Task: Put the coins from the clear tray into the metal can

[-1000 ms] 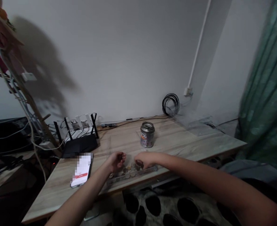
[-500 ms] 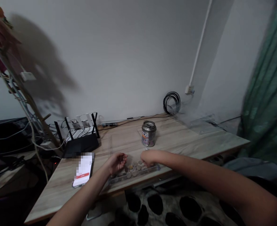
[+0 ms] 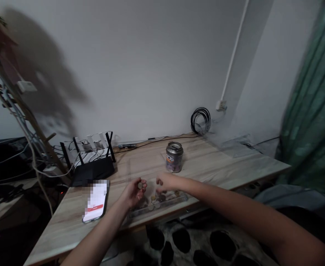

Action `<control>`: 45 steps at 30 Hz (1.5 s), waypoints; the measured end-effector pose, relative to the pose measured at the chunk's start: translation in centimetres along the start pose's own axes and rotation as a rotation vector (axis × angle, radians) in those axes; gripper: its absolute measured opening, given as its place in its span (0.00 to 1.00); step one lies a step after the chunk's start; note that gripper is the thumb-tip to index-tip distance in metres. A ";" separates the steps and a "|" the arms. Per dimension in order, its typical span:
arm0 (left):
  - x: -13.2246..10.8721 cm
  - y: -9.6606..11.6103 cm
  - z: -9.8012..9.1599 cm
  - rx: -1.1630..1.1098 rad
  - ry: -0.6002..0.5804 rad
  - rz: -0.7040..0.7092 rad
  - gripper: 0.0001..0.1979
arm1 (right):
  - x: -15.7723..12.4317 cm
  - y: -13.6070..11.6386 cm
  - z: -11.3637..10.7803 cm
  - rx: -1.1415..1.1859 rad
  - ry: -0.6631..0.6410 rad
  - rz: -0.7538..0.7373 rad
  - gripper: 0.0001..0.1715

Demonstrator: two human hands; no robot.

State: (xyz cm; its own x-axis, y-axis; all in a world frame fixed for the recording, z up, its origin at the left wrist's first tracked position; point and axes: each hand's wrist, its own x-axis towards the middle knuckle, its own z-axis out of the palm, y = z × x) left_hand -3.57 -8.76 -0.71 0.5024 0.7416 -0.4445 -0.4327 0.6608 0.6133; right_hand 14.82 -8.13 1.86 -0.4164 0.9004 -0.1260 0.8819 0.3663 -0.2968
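Observation:
A silver coin shows between the fingers of my left hand, palm turned up, over the left part of a clear plastic tray. My right hand is above the tray's middle, a short gap from my left hand. Its fingers are apart, slightly blurred, and I see nothing in them. Several coins, mostly silver with a yellowish one, lie in the tray below, partly hidden by my hands. Just behind stands an upright metal coin tin with a slotted lid and a cartoon print.
A lit phone lies on the wooden desk at the left. Behind it is a black router with upright antennas and tangled cables. A coil of black cable leans on the wall. A green curtain hangs at the right.
My right hand has lifted from the coins and moved left toward my left hand, its fingers parting. A coin now shows in my left hand's fingers. The view has shifted slightly.

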 end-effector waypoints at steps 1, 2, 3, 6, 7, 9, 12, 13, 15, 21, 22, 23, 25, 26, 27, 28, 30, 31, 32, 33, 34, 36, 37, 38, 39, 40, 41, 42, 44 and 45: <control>-0.4 0.2 -0.2 -0.007 0.014 0.020 0.11 | -0.4 0.3 0.9 0.002 -0.032 -0.032 0.28; -0.7 0.5 -0.4 -0.010 0.023 0.031 0.11 | -0.7 0.5 1.8 0.002 -0.049 -0.062 0.34; -0.9 0.7 -0.5 -0.011 0.032 0.034 0.10 | -0.9 0.7 2.5 0.005 -0.057 -0.086 0.37; -1.1 1.1 -0.4 -0.017 0.060 0.027 0.09 | -0.8 0.5 3.3 0.036 -0.114 -0.140 0.36; -1.1 1.2 -0.3 -0.021 0.069 0.026 0.09 | -0.6 0.4 3.3 0.049 -0.151 -0.164 0.34; -0.8 1.2 0.0 -0.031 0.077 0.033 0.09 | -0.3 0.0 3.0 0.062 -0.224 -0.199 0.26; -0.3 1.1 0.2 -0.032 0.068 0.029 0.09 | -0.2 -0.5 2.5 0.037 -0.299 -0.207 0.14; -0.1 1.1 0.2 -0.030 0.059 0.025 0.09 | -0.3 -0.6 2.5 0.027 -0.312 -0.209 0.12; 0.3 1.0 -0.1 -0.025 0.041 0.021 0.10 | -0.4 -0.6 2.4 0.036 -0.325 -0.215 0.10; 1.2 0.6 -0.7 0.038 -0.015 -0.026 0.10 | 0.7 -0.7 0.5 0.204 -0.091 -0.145 0.09; 1.2 0.5 -0.6 0.064 -0.022 -0.058 0.10 | 1.1 -1.1 -0.1 0.236 -0.013 -0.148 0.10; 1.3 0.4 -0.6 0.085 -0.028 -0.091 0.11 | 1.6 -1.5 -0.8 0.261 0.044 -0.160 0.10; 1.3 0.4 -0.5 0.090 -0.045 -0.131 0.11 | 2.2 -2.3 -1.8 0.276 0.101 -0.185 0.10; 1.2 0.4 -0.6 0.079 -0.057 -0.133 0.11 | 2.5 -2.6 -2.1 0.267 0.126 -0.188 0.11; 1.1 0.5 -0.7 0.063 -0.068 -0.123 0.10 | 2.5 -2.9 -2.2 0.253 0.165 -0.180 0.12; 0.9 0.6 -0.9 0.043 -0.072 -0.102 0.10 | 2.5 -2.9 -2.1 0.237 0.216 -0.157 0.13; 0.5 0.8 -1.4 -0.004 -0.065 -0.038 0.10 | 2.3 -2.7 -1.2 0.202 0.272 -0.094 0.13; 0.2 0.9 -1.6 -0.028 -0.058 -0.007 0.10 | 2.1 -2.5 -0.5 0.186 0.248 -0.077 0.13; -0.1 1.0 -1.8 -0.049 -0.049 0.018 0.10 | 1.9 -2.2 0.3 0.172 0.179 -0.091 0.14; -0.3 1.1 -1.9 -0.066 -0.037 0.036 0.09 | 1.7 -2.0 1.2 0.160 0.086 -0.137 0.16; -0.6 1.2 -2.0 -0.074 -0.025 0.049 0.09 | 1.6 -1.8 2.1 0.152 -0.007 -0.206 0.20; -0.9 1.5 -1.8 -0.068 0.002 0.067 0.08 | 1.6 -2.0 3.5 0.153 -0.137 -0.357 0.25; -1.0 1.6 -1.6 -0.059 0.013 0.076 0.08 | 1.7 -2.2 3.9 0.159 -0.177 -0.411 0.24; -1.1 1.7 -1.3 -0.051 0.020 0.086 0.07 | 1.8 -2.5 4.2 0.160 -0.212 -0.443 0.20; -1.2 1.8 -1.1 -0.044 0.028 0.095 0.07 | 2.0 -2.8 4.3 0.157 -0.245 -0.460 0.15; -1.2 1.9 -0.8 -0.040 0.036 0.099 0.07 | 2.1 -3.0 4.3 0.146 -0.279 -0.469 0.12; -1.3 1.9 -0.6 -0.038 0.044 0.098 0.07 | 2.2 -3.2 4.2 0.129 -0.302 -0.468 0.09; -1.3 1.9 -0.5 -0.035 0.051 0.092 0.07 | 2.2 -3.4 4.1 0.112 -0.308 -0.463 0.08; -1.4 1.7 -0.5 -0.025 0.053 0.072 0.08 | 2.2 -3.3 3.8 0.103 -0.293 -0.451 0.12; -1.4 1.6 -0.6 -0.020 0.048 0.063 0.08 | 2.1 -3.2 3.7 0.115 -0.294 -0.452 0.16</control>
State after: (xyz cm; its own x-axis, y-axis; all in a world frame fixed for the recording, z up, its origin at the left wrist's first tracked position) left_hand -5.42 -8.69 0.56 0.4371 0.7864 -0.4365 -0.4775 0.6141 0.6283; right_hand 10.33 -8.26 -0.94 -0.8066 0.5499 -0.2167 0.5783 0.6581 -0.4822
